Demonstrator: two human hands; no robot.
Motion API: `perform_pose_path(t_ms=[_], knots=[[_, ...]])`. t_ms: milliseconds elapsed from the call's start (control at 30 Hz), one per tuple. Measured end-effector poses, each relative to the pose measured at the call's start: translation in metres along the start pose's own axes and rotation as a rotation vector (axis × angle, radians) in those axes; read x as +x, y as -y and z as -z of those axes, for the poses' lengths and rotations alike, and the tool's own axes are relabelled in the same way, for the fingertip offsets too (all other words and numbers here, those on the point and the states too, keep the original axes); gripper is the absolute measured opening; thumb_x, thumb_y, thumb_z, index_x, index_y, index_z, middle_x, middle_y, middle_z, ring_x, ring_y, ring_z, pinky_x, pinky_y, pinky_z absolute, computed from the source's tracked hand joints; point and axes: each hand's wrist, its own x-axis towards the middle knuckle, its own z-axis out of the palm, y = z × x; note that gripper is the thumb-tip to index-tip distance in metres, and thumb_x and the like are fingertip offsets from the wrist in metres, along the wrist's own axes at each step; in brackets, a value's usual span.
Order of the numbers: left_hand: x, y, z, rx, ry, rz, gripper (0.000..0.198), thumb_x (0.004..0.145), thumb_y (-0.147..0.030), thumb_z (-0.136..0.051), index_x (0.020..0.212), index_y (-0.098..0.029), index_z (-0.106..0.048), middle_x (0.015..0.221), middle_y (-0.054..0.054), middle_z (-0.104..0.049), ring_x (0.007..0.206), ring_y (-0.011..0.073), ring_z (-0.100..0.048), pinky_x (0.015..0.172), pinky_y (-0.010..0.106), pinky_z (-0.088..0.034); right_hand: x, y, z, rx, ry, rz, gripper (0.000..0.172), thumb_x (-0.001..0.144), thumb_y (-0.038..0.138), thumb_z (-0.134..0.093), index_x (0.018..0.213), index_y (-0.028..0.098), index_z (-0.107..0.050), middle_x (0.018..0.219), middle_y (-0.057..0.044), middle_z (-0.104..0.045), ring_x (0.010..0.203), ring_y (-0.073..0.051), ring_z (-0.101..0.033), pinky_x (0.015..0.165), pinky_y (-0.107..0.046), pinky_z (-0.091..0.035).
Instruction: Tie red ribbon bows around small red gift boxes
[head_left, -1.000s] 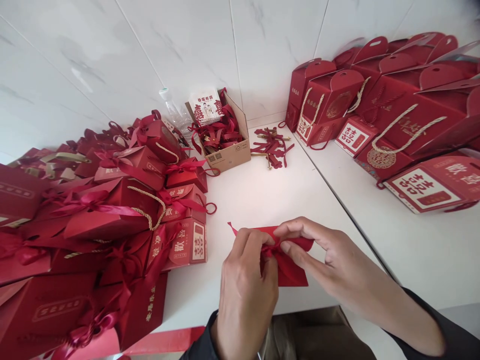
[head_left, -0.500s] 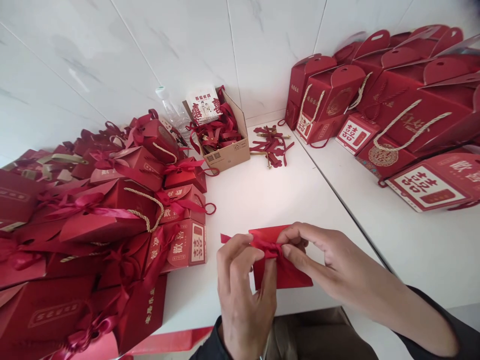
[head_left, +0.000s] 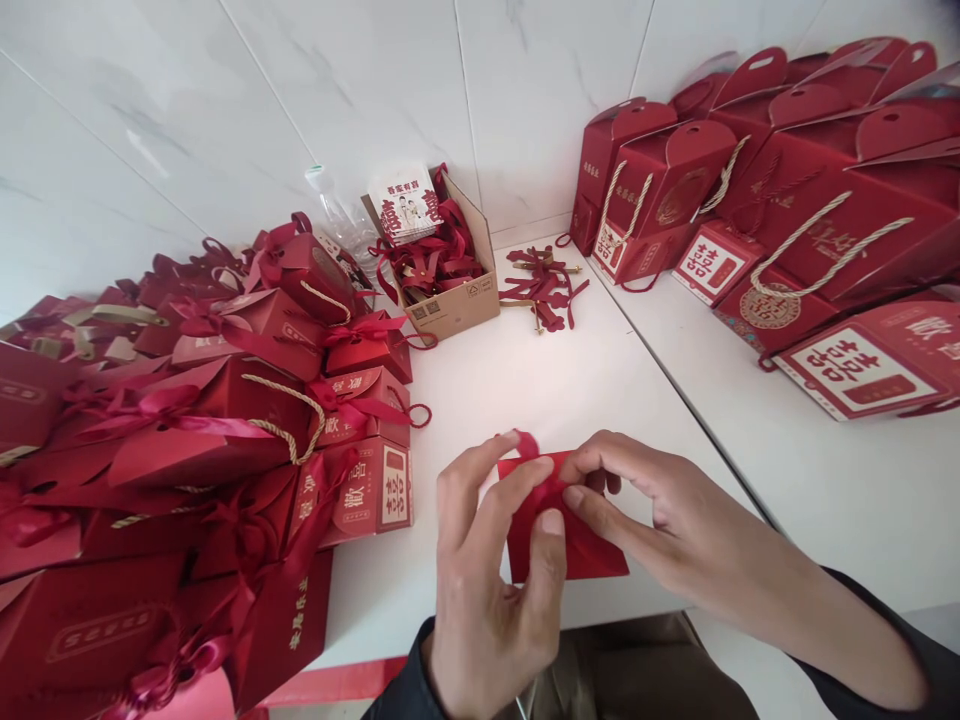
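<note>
In front of me on the white table stands a small red gift box [head_left: 600, 555]. A red ribbon [head_left: 529, 442] crosses its top, partly hidden by my fingers. My left hand [head_left: 499, 560] is at the box's left side, its fingers curled about the ribbon and its thumb over the box top. At the upper right of the box, my right hand [head_left: 630, 490] pinches the ribbon between thumb and forefinger near the middle of the top.
Red gift boxes [head_left: 217, 400] with bows pile up at the left. Ahead stands a cardboard box [head_left: 459, 308] of ribbons and cards, with several ribbon pieces [head_left: 546, 290] beside it. Larger red boxes [head_left: 847, 200] with rope handles line the right. A seam [head_left: 675, 375] crosses the table.
My left fingers have shifted up and right over the ribbon, and its loose end now curls up above the box. My right hand keeps its pinch almost in place.
</note>
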Motion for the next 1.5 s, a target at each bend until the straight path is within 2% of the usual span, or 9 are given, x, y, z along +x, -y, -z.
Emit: perform_pose_path(t_ms=[167,333,433,567,767,1033,1300,1400,1500], knots=[[0.006,0.003,0.003,-0.119,0.053,0.059,0.030,0.100,-0.014,-0.057,0.125,-0.029,-0.061,0.128,0.003,-0.065,0.127,0.0186,-0.057,0.107,0.034,-0.048,0.000,-0.002,0.001,-0.028,-0.009,-0.017,0.021,0.105,0.044,-0.051,0.102,0.029,-0.065,0.098,0.000,-0.074,0.075,-0.016,-0.067,0.056,-0.029,-0.046],[-0.002,0.016,0.003,-0.111,-0.049,0.288,0.033,0.105,-0.018,-0.045,0.133,-0.029,-0.057,0.137,0.005,-0.062,0.131,0.0194,-0.055,0.107,0.038,-0.046,-0.001,-0.001,0.000,-0.087,-0.087,0.019,0.031,0.102,0.056,-0.055,0.119,0.032,-0.065,0.119,-0.003,-0.071,0.110,-0.023,-0.067,0.089,-0.037,-0.055],[-0.004,0.026,0.001,-0.112,-0.002,0.383,0.033,0.103,-0.020,-0.047,0.134,-0.026,-0.057,0.137,0.008,-0.063,0.126,0.0221,-0.058,0.103,0.042,-0.048,0.005,-0.002,-0.006,-0.167,-0.103,0.096,0.041,0.097,0.054,-0.064,0.132,0.033,-0.060,0.127,-0.006,-0.066,0.119,-0.026,-0.063,0.101,-0.044,-0.052],[0.001,0.032,-0.002,-0.162,0.107,0.392,0.038,0.101,-0.019,-0.047,0.137,-0.025,-0.058,0.131,0.008,-0.067,0.118,0.0216,-0.062,0.100,0.042,-0.050,0.013,-0.003,-0.015,-0.193,-0.145,0.130,0.018,0.099,0.035,-0.059,0.115,0.028,-0.065,0.108,-0.006,-0.067,0.104,-0.023,-0.066,0.093,-0.042,-0.054],[0.011,0.032,0.003,-0.215,0.063,0.372,0.018,0.094,-0.015,-0.059,0.100,-0.024,-0.073,0.098,0.002,-0.070,0.092,0.0167,-0.064,0.083,0.030,-0.052,0.007,0.001,-0.006,-0.107,-0.215,0.074,0.010,0.100,0.033,-0.056,0.097,0.028,-0.065,0.094,-0.002,-0.066,0.085,-0.018,-0.063,0.068,-0.029,-0.052],[0.007,0.018,0.012,-0.129,-0.130,0.289,0.013,0.092,-0.016,-0.069,0.095,-0.027,-0.073,0.075,-0.005,-0.060,0.071,0.0115,-0.052,0.066,0.022,-0.045,-0.006,-0.003,0.002,0.173,-0.117,-0.024,0.028,0.106,0.054,-0.051,0.107,0.031,-0.067,0.087,0.001,-0.068,0.078,-0.016,-0.065,0.054,-0.022,-0.047],[0.004,0.004,0.021,-0.298,0.067,0.483,0.020,0.100,-0.034,-0.061,0.095,-0.027,-0.079,0.077,-0.001,-0.067,0.071,0.0140,-0.058,0.064,0.025,-0.049,-0.009,-0.025,0.014,0.289,-0.077,-0.034,0.046,0.109,0.049,-0.034,0.101,0.030,-0.075,0.097,-0.003,-0.076,0.093,-0.024,-0.068,0.091,-0.038,-0.052],[0.004,-0.001,0.023,-0.369,0.099,0.538,0.020,0.097,-0.031,-0.061,0.104,-0.026,-0.078,0.090,0.002,-0.074,0.075,0.0150,-0.064,0.068,0.027,-0.054,-0.010,-0.021,0.017,0.288,-0.030,-0.048,0.060,0.109,0.057,-0.026,0.090,0.028,-0.075,0.086,-0.004,-0.075,0.086,-0.024,-0.067,0.085,-0.038,-0.053],[0.004,-0.004,0.023,-0.396,0.124,0.552,0.024,0.092,-0.026,-0.059,0.110,-0.025,-0.076,0.094,0.003,-0.077,0.080,0.0164,-0.069,0.072,0.028,-0.057,-0.010,-0.012,0.018,0.147,-0.008,-0.116,0.048,0.102,0.063,-0.046,0.080,0.027,-0.068,0.077,-0.001,-0.069,0.071,-0.020,-0.062,0.064,-0.031,-0.052]])
